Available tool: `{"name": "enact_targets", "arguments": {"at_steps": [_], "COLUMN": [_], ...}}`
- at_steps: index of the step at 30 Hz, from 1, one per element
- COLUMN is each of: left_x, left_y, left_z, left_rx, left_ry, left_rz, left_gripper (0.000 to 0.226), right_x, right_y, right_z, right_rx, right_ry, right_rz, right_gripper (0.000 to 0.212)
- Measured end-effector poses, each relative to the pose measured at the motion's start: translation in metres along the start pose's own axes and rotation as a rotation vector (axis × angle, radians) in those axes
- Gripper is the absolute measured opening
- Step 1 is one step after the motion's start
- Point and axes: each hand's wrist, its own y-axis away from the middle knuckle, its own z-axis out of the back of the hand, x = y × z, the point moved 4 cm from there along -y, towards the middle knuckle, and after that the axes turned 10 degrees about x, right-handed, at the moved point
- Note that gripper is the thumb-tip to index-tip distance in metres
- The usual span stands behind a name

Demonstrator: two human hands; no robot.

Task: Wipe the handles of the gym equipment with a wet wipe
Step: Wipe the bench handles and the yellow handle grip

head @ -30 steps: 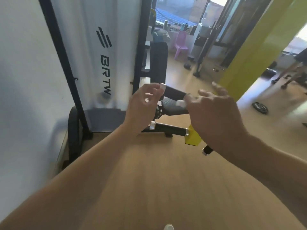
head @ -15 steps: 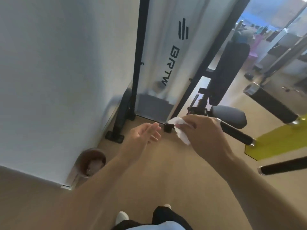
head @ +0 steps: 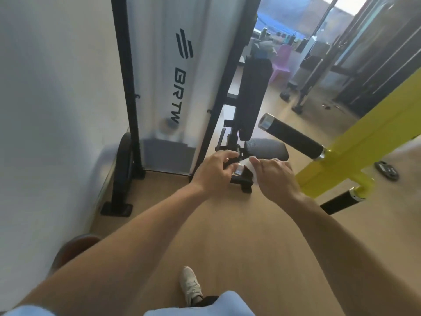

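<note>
Beside the white BRTW panel (head: 173, 87), the left hand (head: 213, 173) is curling its fingers around the silver-capped end of a black handle (head: 239, 172), while the right hand (head: 276, 176) is pressing a white wet wipe (head: 249, 164) onto it, below the upper handle (head: 292, 136) on the yellow frame (head: 355, 153).

Brand lettering on the machine's white panel

The white panel (head: 173, 65) of the gym machine carries black letters reading "BRTW" (head: 177, 100), running sideways down the panel, with a logo (head: 184, 47) of three slanted black bars just above them. No other writing can be read.
</note>
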Motion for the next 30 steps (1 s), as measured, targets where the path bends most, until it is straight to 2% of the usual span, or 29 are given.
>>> {"name": "enact_targets", "arguments": {"at_steps": [2,4,6,7,9,10,12,14,17,20,22,24,26,28,29,30], "left_x": [0.002,0.008,0.013,0.015,0.017,0.017,0.016,0.017,0.018,0.021,0.025,0.03,0.033,0.033,0.034,0.036], "left_y": [-0.007,-0.01,-0.011,-0.011,-0.012,-0.013,-0.015,-0.017,-0.019,-0.02,-0.02,-0.02,-0.02,-0.019,-0.016,-0.013], "left_z": [-0.01,-0.018,-0.024,-0.025,-0.025,-0.025,-0.026,-0.028,-0.031,-0.03,-0.029,-0.028,-0.03,-0.031,-0.032,-0.032], "left_rx": [0.05,0.08,0.085,0.079,0.066,0.062,0.062,0.056,0.016,-0.01,-0.003,0.011,0.023,0.049,0.075,0.104], "left_ry": [0.047,0.074,0.125,0.153,0.186,0.188,0.167,0.153,0.113,0.118,0.121,0.113,0.144,0.186,0.205,0.218], "left_rz": [0.006,0.005,0.003,0.007,0.028,0.037,0.042,0.035,0.024,0.016,0.018,0.031,0.035,0.034,0.046,0.063], "left_gripper": [0.029,0.029,0.031,0.03,0.027,0.027,0.027,0.028,0.027,0.027,0.03,0.033,0.034,0.037,0.039,0.04], "right_x": [-0.002,0.002,0.002,-0.001,-0.013,-0.018,-0.023,-0.025,-0.015,0.006,0.008,-0.002,-0.017,-0.015,-0.005,0.009], "right_y": [0.005,0.009,0.015,0.018,0.024,0.026,0.035,0.038,0.024,0.005,0.003,0.013,0.027,0.038,0.039,0.037], "right_z": [0.005,-0.002,-0.009,-0.009,-0.002,0.0,-0.003,-0.007,-0.016,-0.024,-0.025,-0.021,-0.015,0.001,0.006,0.015], "right_rx": [0.107,0.296,0.28,0.226,0.199,0.218,0.292,0.284,0.194,0.031,0.046,0.146,0.326,0.492,0.525,0.489], "right_ry": [-0.288,-0.501,-0.387,-0.307,-0.16,-0.073,0.142,0.273,0.184,-0.062,-0.127,0.026,0.357,0.627,0.678,0.685], "right_rz": [0.046,0.058,0.114,0.134,0.062,0.007,-0.096,-0.101,-0.011,0.13,0.131,0.065,-0.09,-0.155,-0.11,-0.051], "right_gripper": [0.041,0.056,0.052,0.043,0.024,0.021,0.028,0.036,0.032,0.021,0.023,0.025,0.039,0.047,0.042,0.029]}}
